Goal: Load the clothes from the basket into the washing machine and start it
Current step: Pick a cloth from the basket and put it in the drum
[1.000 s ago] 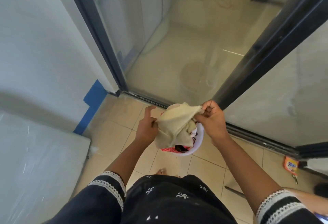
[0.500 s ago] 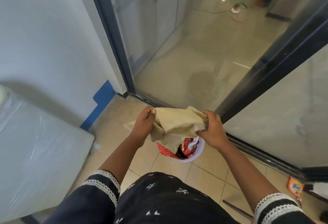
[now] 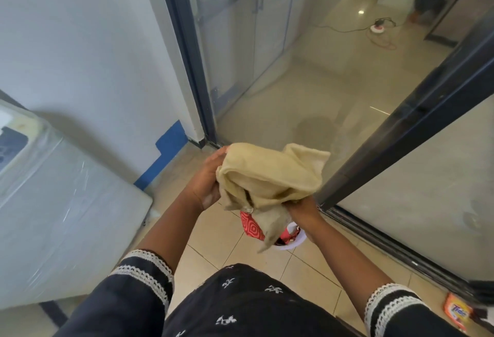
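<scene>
Presently both hands hold one bunched beige cloth point(image 3: 270, 176) above the laundry basket point(image 3: 292, 243). Left hand point(image 3: 207, 184) grips the cloth's left edge, fingers curled behind the fabric and thumb side toward the camera. Right hand point(image 3: 303, 209) clutches the lower right of the bundle, its fingers hidden under the folds. A strip of the cloth hangs down over the basket's near rim. Basket is white and stands on the tiled floor point(image 3: 222, 240) just beside the sliding glass door point(image 3: 401, 165); red patterned clothes point(image 3: 252, 228) lie inside it, partly covered by the hanging cloth. Washing machine point(image 3: 53, 203), wrapped in clear plastic film, stands to the person's left, apart from the hands; whether its lid is up cannot be told. An orange detergent packet point(image 3: 458, 311) lies on the floor at lower right, near the door track.
</scene>
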A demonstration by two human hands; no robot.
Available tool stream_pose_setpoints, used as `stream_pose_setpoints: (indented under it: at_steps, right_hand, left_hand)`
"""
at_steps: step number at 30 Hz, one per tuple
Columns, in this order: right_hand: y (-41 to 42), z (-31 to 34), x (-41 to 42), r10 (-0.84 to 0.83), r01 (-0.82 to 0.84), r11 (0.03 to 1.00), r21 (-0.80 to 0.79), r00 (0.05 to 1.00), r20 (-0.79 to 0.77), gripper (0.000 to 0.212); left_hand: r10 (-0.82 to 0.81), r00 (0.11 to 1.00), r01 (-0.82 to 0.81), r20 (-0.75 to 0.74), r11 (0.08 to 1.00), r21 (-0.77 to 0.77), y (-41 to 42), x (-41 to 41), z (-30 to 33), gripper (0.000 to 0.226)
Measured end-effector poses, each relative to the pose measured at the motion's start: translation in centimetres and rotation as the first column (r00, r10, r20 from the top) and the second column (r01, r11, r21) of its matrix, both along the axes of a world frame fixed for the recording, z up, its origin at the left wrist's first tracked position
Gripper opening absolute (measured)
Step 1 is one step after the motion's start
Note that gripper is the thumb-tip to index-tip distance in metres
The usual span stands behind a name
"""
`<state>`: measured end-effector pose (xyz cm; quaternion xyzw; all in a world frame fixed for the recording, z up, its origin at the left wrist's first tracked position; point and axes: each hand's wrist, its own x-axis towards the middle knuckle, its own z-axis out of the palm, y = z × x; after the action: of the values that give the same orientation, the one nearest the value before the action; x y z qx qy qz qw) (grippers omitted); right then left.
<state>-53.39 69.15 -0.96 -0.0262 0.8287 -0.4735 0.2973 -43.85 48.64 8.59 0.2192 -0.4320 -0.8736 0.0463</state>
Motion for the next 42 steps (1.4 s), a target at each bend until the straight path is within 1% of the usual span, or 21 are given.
stream_pose_setpoints:
  at_steps: [1,3,5,6,8,9,11,14,16,18,19,20,21,22,24,28,30,34,38,40,42]
  right_hand:
    - [0.1,0.1,-0.1,-0.038,0.038,0.999,-0.025,0.999,0.023,0.036]
    - [0.9,0.4,-0.5,-0.092,0.094,0.994,-0.063,0.995,0.029,0.030]
    - [1.8,0.9,-0.9,-0.110,0.109,0.994,-0.012,0.987,-0.118,0.023]
    - [2.1,1.2,-1.1,-0.116,0.124,0.992,0.028,0.973,-0.202,0.021]
    - [2.2,1.6,-1.4,-0.117,0.183,0.972,0.149,0.922,-0.369,0.024]
    - [2.1,1.9,-1.6,-0.084,0.211,0.948,0.240,0.890,-0.449,0.027]
    - [1.5,2.4,-1.4,0.019,0.224,0.904,0.364,0.830,-0.558,0.032]
    - [-0.2,3.6,-0.2,0.133,0.187,0.899,0.396,0.745,-0.654,0.035]
    - [-1.4,4.5,0.7,0.141,0.148,0.922,0.358,0.732,-0.667,0.035]
    - [-2.1,5.5,1.2,0.080,0.047,0.979,0.197,0.802,-0.592,0.032]
    - [-2.3,6.1,1.4,0.019,0.006,0.999,0.050,0.868,-0.497,0.031]
    - [-2.4,6.7,1.5,-0.058,0.018,0.993,-0.113,0.933,-0.355,0.030]
    - [-2.4,7.3,1.7,-0.136,0.087,0.966,-0.245,0.973,-0.189,0.028]
    - [-2.3,7.6,1.9,-0.192,0.172,0.931,-0.321,0.981,-0.032,0.026]
    - [-1.9,7.6,2.3,-0.236,0.288,0.884,-0.368,0.955,0.180,0.024]
    - [-0.9,6.3,2.3,-0.202,0.405,0.791,-0.459,0.880,0.429,0.033]
    - [-0.7,5.8,2.3,-0.101,0.374,0.772,-0.514,0.870,0.482,0.033]
    - [-0.7,5.3,2.8,0.066,0.247,0.788,-0.563,0.876,0.477,0.032]
    - [-0.7,3.7,2.7,0.137,0.172,0.808,-0.563,0.875,0.464,0.030]
    - [-0.8,3.1,2.9,0.265,0.122,0.785,-0.607,0.820,0.507,0.040]
    - [-1.2,2.8,3.4,0.350,0.073,0.786,-0.614,0.766,0.539,0.037]
  left_hand:
    - [0.013,0.999,-0.011,0.039,0.998,-0.063,-0.7,0.9,-0.7,0.025]
    - [0.058,0.985,-0.026,0.160,0.980,-0.197,-2.3,2.9,-3.1,0.030]
    - [0.150,0.926,-0.020,0.347,0.936,-0.353,-3.7,4.6,-5.7,0.026]
    - [0.224,0.866,-0.017,0.447,0.907,-0.422,-4.1,5.3,-6.9,0.022]
    - [0.309,0.774,-0.019,0.553,0.884,-0.468,-3.8,6.1,-8.2,0.029]
    - [0.312,0.781,-0.024,0.542,0.881,-0.472,-3.3,6.1,-8.5,0.035]
    - [0.269,0.855,-0.008,0.444,0.862,-0.506,-1.5,5.5,-7.9,0.046]
    - [0.067,0.957,0.124,0.282,0.785,-0.607,2.3,3.5,-6.2,0.075]
    - [-0.111,0.952,0.278,0.285,0.701,-0.656,4.7,2.2,-5.9,0.104]
    - [-0.220,0.922,0.381,0.319,0.661,-0.647,6.6,1.5,-6.2,0.127]
    - [-0.227,0.917,0.390,0.327,0.679,-0.622,7.2,1.5,-6.5,0.134]
    - [-0.215,0.920,0.378,0.328,0.709,-0.595,7.5,1.6,-6.8,0.137]
    - [-0.199,0.923,0.364,0.328,0.730,-0.579,7.6,1.8,-7.2,0.136]
    - [-0.188,0.924,0.358,0.334,0.734,-0.578,7.7,2.1,-7.3,0.134]
    - [-0.172,0.927,0.339,0.333,0.764,-0.549,7.7,2.7,-7.4,0.128]
    - [-0.088,0.981,0.143,0.172,0.930,-0.338,8.3,3.6,-7.3,0.108]
    - [-0.048,0.989,0.081,0.138,0.967,-0.243,9.1,3.9,-6.7,0.110]
    - [0.146,0.977,-0.114,0.156,0.973,-0.199,10.6,4.0,-6.1,0.110]
    - [0.265,0.949,-0.205,0.173,0.931,-0.301,9.0,5.3,-6.4,0.111]
    - [0.287,0.942,-0.219,0.175,0.920,-0.326,7.7,6.5,-6.5,0.110]
    - [0.277,0.945,-0.202,0.172,0.912,-0.356,6.5,7.9,-6.6,0.110]
